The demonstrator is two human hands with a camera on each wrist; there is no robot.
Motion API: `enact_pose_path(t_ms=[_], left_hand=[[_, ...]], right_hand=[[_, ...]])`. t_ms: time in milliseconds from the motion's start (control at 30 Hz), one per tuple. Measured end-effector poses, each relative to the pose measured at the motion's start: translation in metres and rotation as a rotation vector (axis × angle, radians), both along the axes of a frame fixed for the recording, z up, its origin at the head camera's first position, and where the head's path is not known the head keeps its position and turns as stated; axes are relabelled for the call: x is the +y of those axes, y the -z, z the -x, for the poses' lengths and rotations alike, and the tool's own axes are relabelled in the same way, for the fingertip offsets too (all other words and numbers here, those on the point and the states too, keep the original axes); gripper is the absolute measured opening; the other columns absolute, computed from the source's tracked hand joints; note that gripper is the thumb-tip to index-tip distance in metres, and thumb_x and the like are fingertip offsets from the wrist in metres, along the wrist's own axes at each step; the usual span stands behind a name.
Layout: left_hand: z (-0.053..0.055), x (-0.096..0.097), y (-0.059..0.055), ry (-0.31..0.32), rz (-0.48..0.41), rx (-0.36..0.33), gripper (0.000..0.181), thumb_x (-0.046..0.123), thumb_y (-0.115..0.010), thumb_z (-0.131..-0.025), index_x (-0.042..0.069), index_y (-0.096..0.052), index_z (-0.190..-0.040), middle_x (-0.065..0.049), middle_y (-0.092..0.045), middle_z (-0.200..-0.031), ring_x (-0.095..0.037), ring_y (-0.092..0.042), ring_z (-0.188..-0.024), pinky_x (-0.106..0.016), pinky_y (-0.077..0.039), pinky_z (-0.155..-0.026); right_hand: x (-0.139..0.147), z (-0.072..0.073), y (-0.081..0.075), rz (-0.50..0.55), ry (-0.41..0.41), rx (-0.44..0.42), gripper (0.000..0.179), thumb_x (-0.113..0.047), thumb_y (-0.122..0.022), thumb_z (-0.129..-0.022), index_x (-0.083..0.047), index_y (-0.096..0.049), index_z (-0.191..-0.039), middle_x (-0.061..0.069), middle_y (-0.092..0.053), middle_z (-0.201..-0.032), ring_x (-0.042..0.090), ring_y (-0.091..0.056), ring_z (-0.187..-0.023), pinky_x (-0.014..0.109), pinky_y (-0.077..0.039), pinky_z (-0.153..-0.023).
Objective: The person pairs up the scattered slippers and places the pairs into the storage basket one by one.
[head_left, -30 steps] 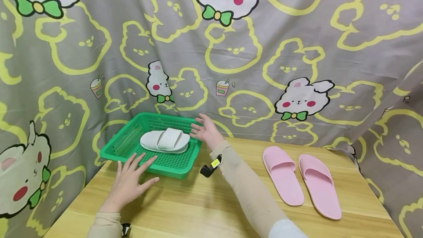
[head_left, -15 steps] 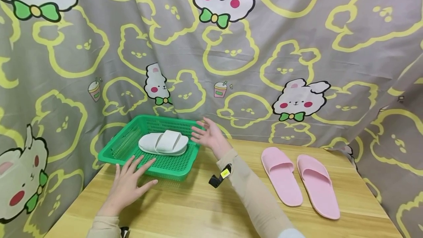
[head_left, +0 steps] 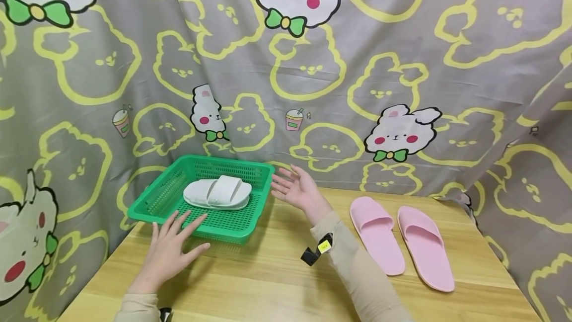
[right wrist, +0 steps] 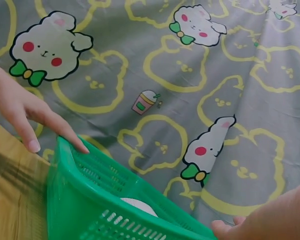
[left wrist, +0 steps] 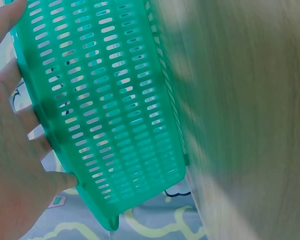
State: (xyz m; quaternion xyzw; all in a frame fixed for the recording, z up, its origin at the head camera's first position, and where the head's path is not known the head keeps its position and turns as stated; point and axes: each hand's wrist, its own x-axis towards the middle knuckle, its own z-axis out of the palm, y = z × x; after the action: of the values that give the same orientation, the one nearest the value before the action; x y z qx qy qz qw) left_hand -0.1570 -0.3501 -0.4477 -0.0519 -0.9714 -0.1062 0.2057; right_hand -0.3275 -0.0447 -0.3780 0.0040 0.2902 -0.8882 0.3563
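Observation:
My left hand (head_left: pixel 169 257) lies with spread fingers at the near rim of a green plastic basket (head_left: pixel 210 232). In the left wrist view its fingertips meet or overlap the basket rim; firm contact is hard to tell. My right hand (head_left: pixel 298 193) is just right of the basket's right side, palm turned toward it, fingers extended and holding nothing. Inside the basket lie white slippers (head_left: pixel 223 192), one apparently on top of another. In the right wrist view, the basket wall (right wrist: pixel 75 210) hides most of the white slippers.
Two pink slippers (head_left: pixel 377 232) lie side by side on the wooden table (head_left: pixel 268 277), toward its right. A grey patterned curtain (head_left: pixel 250 63) hangs close behind the basket and around the sides. Black wrist cameras are strapped to both forearms.
My right hand has drawn back from the basket's right rim, moving right. The left hand stays at the near rim. Basket and slippers keep their places, while the head view shifts slightly.

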Motion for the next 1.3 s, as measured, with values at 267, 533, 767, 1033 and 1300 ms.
enact_pose_path(t_ms=[267,533,767,1033,1300], left_hand=[[-0.001,0.001,-0.001,0.004,0.004,0.006,0.072,0.057,-0.062,-0.073,0.044,-0.029,-0.136,-0.010,-0.033,-0.143,-0.038,-0.016,-0.135,-0.071,0.008,-0.099],[0.000,0.001,-0.001,-0.005,0.005,-0.007,0.072,0.061,-0.059,-0.073,0.045,-0.028,-0.136,-0.010,-0.031,-0.144,-0.038,-0.016,-0.135,-0.069,0.009,-0.100],[0.000,0.001,-0.001,-0.008,-0.007,-0.007,0.071,0.060,-0.060,-0.073,0.045,-0.029,-0.136,-0.011,-0.030,-0.144,-0.038,-0.014,-0.135,-0.068,0.012,-0.100],[0.002,0.003,-0.003,-0.025,-0.020,-0.014,0.068,0.059,-0.058,-0.076,0.044,-0.029,-0.136,-0.012,-0.032,-0.143,-0.038,-0.012,-0.136,-0.069,0.013,-0.099],[0.002,0.012,-0.011,-0.049,-0.020,-0.008,0.069,0.060,-0.055,-0.077,0.040,-0.029,-0.138,-0.012,-0.034,-0.142,-0.040,-0.017,-0.134,-0.072,0.016,-0.094]], right_hand=[[0.026,-0.004,0.003,-0.024,0.064,-0.007,0.056,-0.038,-0.042,-0.093,-0.012,-0.029,-0.140,0.016,-0.023,-0.147,0.032,-0.021,-0.136,0.047,-0.013,-0.113],[0.049,-0.008,0.008,-0.021,0.092,-0.002,0.059,-0.038,-0.044,-0.092,-0.011,-0.026,-0.141,0.016,-0.020,-0.148,0.031,-0.021,-0.136,0.046,-0.014,-0.113],[0.068,-0.010,0.010,-0.049,0.134,-0.015,0.058,-0.037,-0.045,-0.091,-0.010,-0.028,-0.139,0.016,-0.027,-0.145,0.031,-0.027,-0.134,0.046,-0.019,-0.111],[0.095,-0.014,0.007,-0.058,0.170,-0.019,0.058,-0.035,-0.048,-0.090,-0.011,-0.026,-0.139,0.013,-0.027,-0.145,0.028,-0.027,-0.134,0.046,-0.021,-0.110],[0.124,-0.021,0.002,-0.066,0.206,-0.016,0.050,-0.033,-0.049,-0.090,-0.010,-0.036,-0.132,0.012,-0.039,-0.133,0.027,-0.028,-0.134,0.043,-0.022,-0.111]])
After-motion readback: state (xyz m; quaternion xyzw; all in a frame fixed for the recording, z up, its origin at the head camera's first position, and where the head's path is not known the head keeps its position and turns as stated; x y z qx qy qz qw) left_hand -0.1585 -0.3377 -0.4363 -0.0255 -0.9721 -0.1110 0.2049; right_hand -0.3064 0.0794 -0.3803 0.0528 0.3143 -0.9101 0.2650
